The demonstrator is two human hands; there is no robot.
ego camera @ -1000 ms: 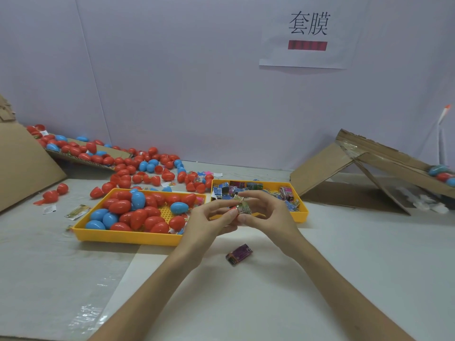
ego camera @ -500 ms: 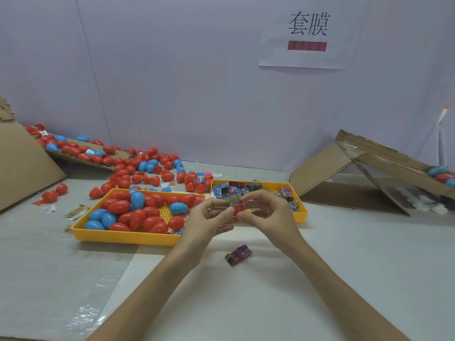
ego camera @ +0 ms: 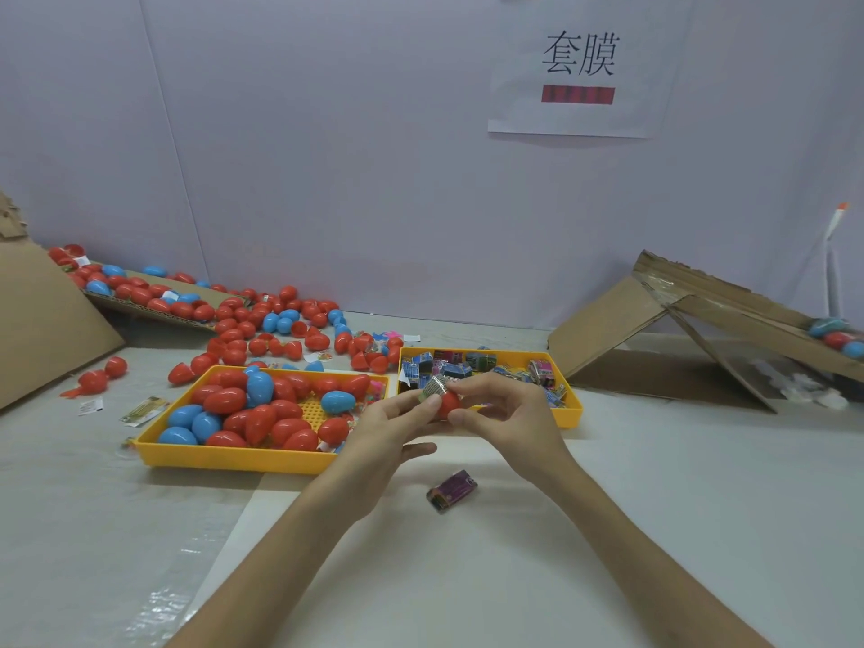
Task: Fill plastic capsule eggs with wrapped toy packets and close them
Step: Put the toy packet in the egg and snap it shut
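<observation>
Ahead of me sit two yellow trays side by side: the left tray (ego camera: 224, 461) heaped with red and blue eggs, the right tray (ego camera: 574, 411) holding wrapped packets, its near rim partly hidden behind my knuckles. More loose eggs (ego camera: 280, 329) litter the table behind, a cardboard ramp (ego camera: 608, 325) leans at the far right, and a purple packet (ego camera: 451, 491) lies alone just below my hands. Both forearms reach in and meet above the table. My right hand (ego camera: 509, 413) curls thumb and forefinger round a red capsule egg (ego camera: 449, 405); my left hand (ego camera: 388, 432) pinches a silvery packet (ego camera: 432, 388) against the egg's upper left side.
</observation>
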